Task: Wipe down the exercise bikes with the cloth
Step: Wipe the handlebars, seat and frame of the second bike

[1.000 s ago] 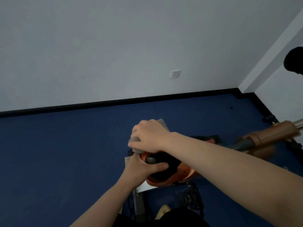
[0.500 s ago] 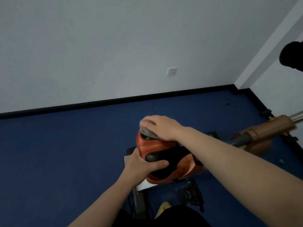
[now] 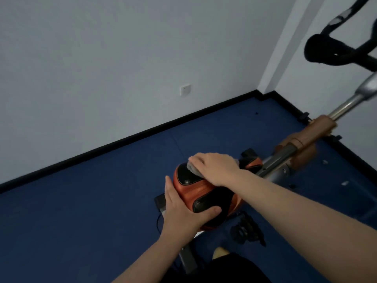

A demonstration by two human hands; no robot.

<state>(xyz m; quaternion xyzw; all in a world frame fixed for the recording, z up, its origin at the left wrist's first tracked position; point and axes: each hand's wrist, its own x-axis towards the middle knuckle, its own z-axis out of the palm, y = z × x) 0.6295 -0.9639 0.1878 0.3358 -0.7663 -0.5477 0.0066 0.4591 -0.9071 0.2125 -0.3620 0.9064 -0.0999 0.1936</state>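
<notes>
one exercise bike [image 3: 289, 152], one saddle [image 3: 206, 193], one cloth [image 3: 192, 169], two hands [image 3: 183, 211], one wall socket [image 3: 185, 90].

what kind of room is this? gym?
Probably a small gym or workout room. An exercise bike with an orange and black saddle and black handlebars stands on blue mat-like flooring, beside bare white walls. No other equipment shows.

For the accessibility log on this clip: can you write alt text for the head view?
A right hand presses a grey cloth onto the orange and black bike saddle, while the left hand grips the saddle's near side. The bike's handlebars show at upper right, above a blue floor.
</notes>
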